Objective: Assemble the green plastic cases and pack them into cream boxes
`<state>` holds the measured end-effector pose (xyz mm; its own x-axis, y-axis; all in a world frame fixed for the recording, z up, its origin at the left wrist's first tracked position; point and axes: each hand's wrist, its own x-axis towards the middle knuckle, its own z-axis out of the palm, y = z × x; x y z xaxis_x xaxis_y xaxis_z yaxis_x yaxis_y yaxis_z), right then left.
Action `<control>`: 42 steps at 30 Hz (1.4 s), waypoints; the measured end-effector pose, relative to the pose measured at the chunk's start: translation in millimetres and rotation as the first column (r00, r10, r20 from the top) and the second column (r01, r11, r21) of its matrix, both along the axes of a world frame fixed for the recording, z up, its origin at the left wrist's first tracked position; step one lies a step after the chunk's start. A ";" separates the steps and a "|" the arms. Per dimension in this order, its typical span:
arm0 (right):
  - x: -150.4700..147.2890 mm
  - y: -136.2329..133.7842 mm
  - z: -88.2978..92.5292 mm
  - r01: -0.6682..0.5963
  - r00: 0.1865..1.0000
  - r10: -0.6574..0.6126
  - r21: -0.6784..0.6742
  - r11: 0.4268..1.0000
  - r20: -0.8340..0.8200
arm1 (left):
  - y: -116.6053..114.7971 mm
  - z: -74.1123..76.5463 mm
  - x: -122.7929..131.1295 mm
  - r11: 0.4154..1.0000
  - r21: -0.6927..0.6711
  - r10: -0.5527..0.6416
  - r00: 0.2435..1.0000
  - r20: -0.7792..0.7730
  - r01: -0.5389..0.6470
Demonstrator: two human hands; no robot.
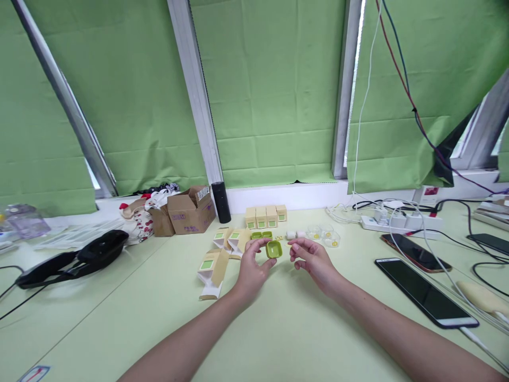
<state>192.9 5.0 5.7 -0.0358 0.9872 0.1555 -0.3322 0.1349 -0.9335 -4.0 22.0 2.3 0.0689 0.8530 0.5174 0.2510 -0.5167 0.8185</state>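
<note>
My left hand [252, 265] holds a small green case [274, 249] between thumb and fingers, just above the pale green table [278, 329]. To its right, my right hand [312, 258] is curled, its fingertips pinched close to the case; whether they hold anything I cannot make out. Behind the hands lie more green cases [261, 235], small white pieces [296, 234] and clear round lids [324, 233]. Opened beige cartons [214, 265] lie to the left of my left hand. A row of closed beige boxes [265, 216] stands further back.
Brown cardboard boxes [186, 212] and a black cylinder [221, 202] stand at the back left. A black strap device [75, 259] lies far left. Two phones [425, 292] [413, 252], a power strip [397, 222] and cables occupy the right. Green blinds hang behind.
</note>
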 end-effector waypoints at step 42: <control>-3.7 -10.0 -6.2 -0.132 0.332 -0.857 0.919 0.371 0.394 | -20.4 0.9 2.6 0.965 0.233 -0.073 0.976 -0.206 0.121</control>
